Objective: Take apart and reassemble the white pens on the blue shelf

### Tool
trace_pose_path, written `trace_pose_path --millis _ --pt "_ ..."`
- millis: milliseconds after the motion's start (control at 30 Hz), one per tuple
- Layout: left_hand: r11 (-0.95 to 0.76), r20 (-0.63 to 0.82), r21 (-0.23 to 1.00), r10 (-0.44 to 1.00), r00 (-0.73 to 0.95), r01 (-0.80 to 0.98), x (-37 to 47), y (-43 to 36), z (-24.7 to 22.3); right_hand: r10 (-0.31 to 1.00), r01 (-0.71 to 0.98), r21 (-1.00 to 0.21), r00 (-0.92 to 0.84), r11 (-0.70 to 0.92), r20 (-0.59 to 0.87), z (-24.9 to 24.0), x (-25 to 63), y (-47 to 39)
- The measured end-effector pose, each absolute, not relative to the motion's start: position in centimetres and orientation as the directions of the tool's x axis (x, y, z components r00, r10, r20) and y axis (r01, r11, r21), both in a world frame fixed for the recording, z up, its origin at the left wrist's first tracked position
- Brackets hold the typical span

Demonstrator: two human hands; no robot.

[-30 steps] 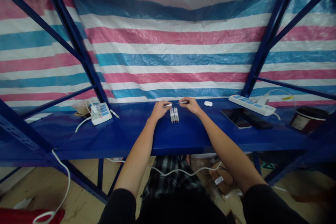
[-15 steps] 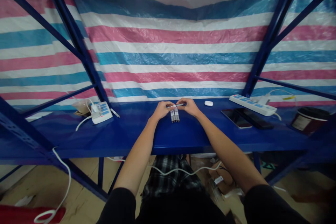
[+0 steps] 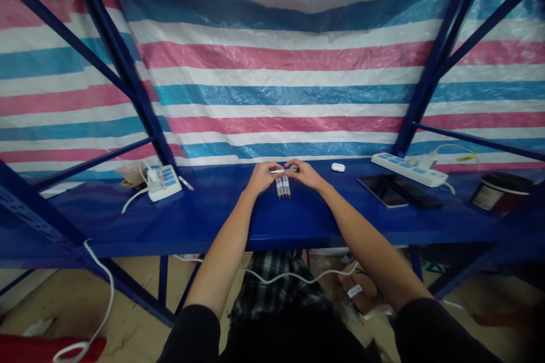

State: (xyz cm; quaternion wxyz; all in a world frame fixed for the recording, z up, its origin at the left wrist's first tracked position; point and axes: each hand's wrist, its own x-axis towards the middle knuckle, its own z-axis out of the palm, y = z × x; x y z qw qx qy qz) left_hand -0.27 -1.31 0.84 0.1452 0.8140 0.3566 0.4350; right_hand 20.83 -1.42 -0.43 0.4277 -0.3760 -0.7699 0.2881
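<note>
Between my two hands a slim whitish pen point(image 3: 279, 171) is held level, just above several grey-and-white pens point(image 3: 283, 188) lying side by side on the blue table point(image 3: 298, 221). The fingers of my left hand point(image 3: 261, 176) are closed on its left end. My right hand point(image 3: 305, 174) pinches the right end, where a darker tip shows beside the fingers. The upper ends of the row of pens are partly hidden under the held pen and my fingertips.
A white power strip point(image 3: 165, 182) and a single pen point(image 3: 186, 183) are at the left. To the right are a small white case point(image 3: 338, 167), two phones point(image 3: 383, 191), another power strip point(image 3: 409, 169) and a dark cup point(image 3: 501, 193). Blue frame posts flank the table.
The pen between my hands has come closer to level, and its pale body shows more clearly. My hands have barely moved.
</note>
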Motion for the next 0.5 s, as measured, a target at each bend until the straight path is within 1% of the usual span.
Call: trace_pose_path --millis 167,333,500 --pt "-0.708 0.609 0.542 0.702 0.368 0.454 -0.26 -1.28 0.84 0.830 0.364 -0.758 -0.376 0.542 0.413 -0.30 20.93 -1.57" --pt "-0.712 0.615 0.533 0.697 0.368 0.458 -0.32 -1.27 0.83 0.820 0.383 -0.732 -0.371 0.563 0.436 -0.05 20.94 -1.95" --pt "-0.710 0.615 0.534 0.699 0.365 0.460 -0.34 -1.29 0.83 0.830 0.374 -0.750 -0.364 0.545 0.422 -0.18 20.93 -1.69"
